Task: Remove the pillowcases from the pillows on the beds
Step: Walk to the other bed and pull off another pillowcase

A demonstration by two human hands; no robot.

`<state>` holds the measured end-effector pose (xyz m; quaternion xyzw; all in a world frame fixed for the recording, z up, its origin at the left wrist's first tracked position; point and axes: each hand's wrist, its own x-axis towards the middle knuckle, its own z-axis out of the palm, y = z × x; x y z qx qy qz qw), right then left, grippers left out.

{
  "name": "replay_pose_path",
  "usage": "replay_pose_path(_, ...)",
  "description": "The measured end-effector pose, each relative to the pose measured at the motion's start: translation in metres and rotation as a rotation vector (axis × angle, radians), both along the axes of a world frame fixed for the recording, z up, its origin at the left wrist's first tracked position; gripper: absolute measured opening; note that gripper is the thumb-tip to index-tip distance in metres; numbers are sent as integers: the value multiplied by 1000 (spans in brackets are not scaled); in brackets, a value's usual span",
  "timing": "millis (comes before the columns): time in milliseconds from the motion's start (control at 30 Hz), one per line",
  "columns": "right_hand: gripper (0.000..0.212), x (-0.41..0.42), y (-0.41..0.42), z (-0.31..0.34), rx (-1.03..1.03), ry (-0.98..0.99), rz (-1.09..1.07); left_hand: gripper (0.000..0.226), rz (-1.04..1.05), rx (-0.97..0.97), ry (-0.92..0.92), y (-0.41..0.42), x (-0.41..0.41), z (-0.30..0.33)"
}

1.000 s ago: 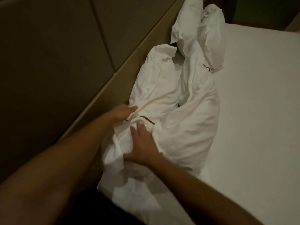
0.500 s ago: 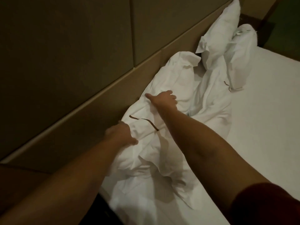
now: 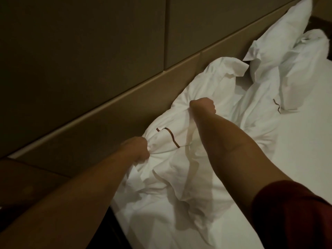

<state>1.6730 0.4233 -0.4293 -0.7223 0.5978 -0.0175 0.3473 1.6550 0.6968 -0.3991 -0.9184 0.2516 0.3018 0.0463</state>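
Pillowcase [image 3: 181, 133], white with a thin dark piping line, lies bunched on the bed [image 3: 287, 168] against the headboard [image 3: 125, 112], between the two hands.

Nearest: left hand [image 3: 137, 150], fist closed on a gathered wad of the case's edge, right beside the piping. Cloth radiates in tight creases from that fist, so the grip looks firm.

Just beyond it and to its right: right hand [image 3: 203, 107], also clenched, knuckles up, bunching fabric higher on the mound. Cannot tell whether it holds only the case or pinches the pillow through it.

Judgement on the step: this looks like the strip itself. To do it well, let one hand anchor the filling through the cloth while the other draws the open edge toward the body, in line with the pillow's length, not sideways into the headboard. Short regrips beat one long yank; loose folds below the left hand could snag.

Farther off, past the right hand: a second crumpled white bundle [image 3: 260, 108] with its own piping, then two pillows [image 3: 280, 42] propped at the headboard, apparently cased.
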Motion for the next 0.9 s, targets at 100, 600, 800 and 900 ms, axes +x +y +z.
replay_pose_path(100,91,9,-9,-5,-63,136,-55,94,81,23,65,0,-1,-8)
replay_pose_path(600,53,28,-27,-31,-375,141,112,67,202,-218,-33,-29,6,-40)
replay_pose_path(800,43,35,-53,-2,-360,-236,61,58,230,-387,-142,-46,14,-39)
replay_pose_path(900,39,39,-73,5,-321,-327,14,56,261,-482,-168,-67,11,-39)
